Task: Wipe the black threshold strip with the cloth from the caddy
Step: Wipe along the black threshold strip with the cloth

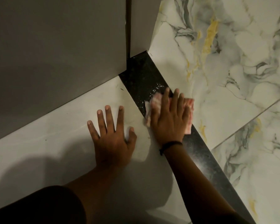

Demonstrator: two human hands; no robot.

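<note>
**Right hand flat on cloth, pressing it onto black strip**

Right hand (167, 120) lies palm down w/ fingers stretched out and close together, flat on top of a pink-and-white cloth (189, 117). Not a closed grip: hand is spread open and presses the cloth down. Cloth shows on both sides of the hand: crumpled whitish part at the thumb side, pinker folded part at the little-finger side, reaching a bit over the strip's edge onto the marbled tile (233, 62). Thin dark band (171, 143) round the right wrist.

Black threshold strip (142, 76) runs diagonally across the floor, from the foot of the grey door frame (141, 26) at top centre down to the bottom right corner. Cloth sits roughly mid-strip. Just above the fingertips the strip has white specks/crumbs; below the wrist it carries a pale dusty film.

Left hand (111, 138) is open, fingers splayed, palm flat on the plain white floor tile (47, 143) left of the strip, holding nothing. It's near the right hand but not touching it; thumb tip just beside the strip's edge.

Grey wall (55, 46) fills the upper left. Marbled tile w/ grey and yellow veins lies right of the strip. Dark sleeve or clothing (39, 207) at bottom left.
</note>
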